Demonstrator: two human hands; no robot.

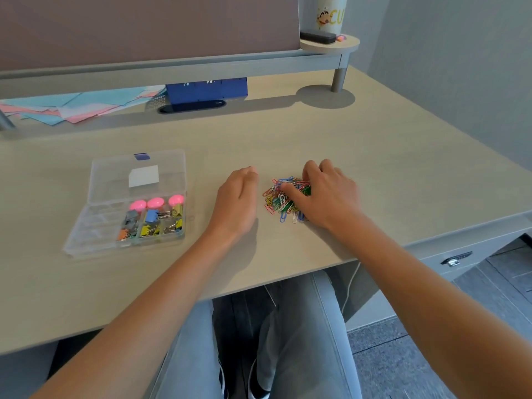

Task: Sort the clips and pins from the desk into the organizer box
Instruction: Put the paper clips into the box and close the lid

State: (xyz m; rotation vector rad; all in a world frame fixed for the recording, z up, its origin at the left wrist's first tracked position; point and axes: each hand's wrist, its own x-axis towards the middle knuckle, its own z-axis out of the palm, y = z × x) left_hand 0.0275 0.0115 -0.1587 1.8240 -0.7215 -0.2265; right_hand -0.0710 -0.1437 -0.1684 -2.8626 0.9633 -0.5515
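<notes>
A heap of coloured paper clips (280, 198) lies on the desk, right of centre. My right hand (326, 194) lies over the heap's right side, its thumb and curled fingers closing round part of the clips. My left hand (237, 198) rests on its edge just left of the heap, fingers loosely bent, holding nothing. The clear organizer box (86, 231) stands at the left with its lid (115, 174) folded back flat. Three pink round-headed pins (155, 203) and several coloured binder clips (151, 223) fill its right-hand compartments; the left ones look bare.
The desk's front edge (259, 283) runs just below my forearms. At the back are pink and blue papers (66, 109), a blue box (207, 89) under a raised shelf (172, 67), and a shelf post (338, 79). A cup (331, 12) and a black case (318, 36) sit on a round stand.
</notes>
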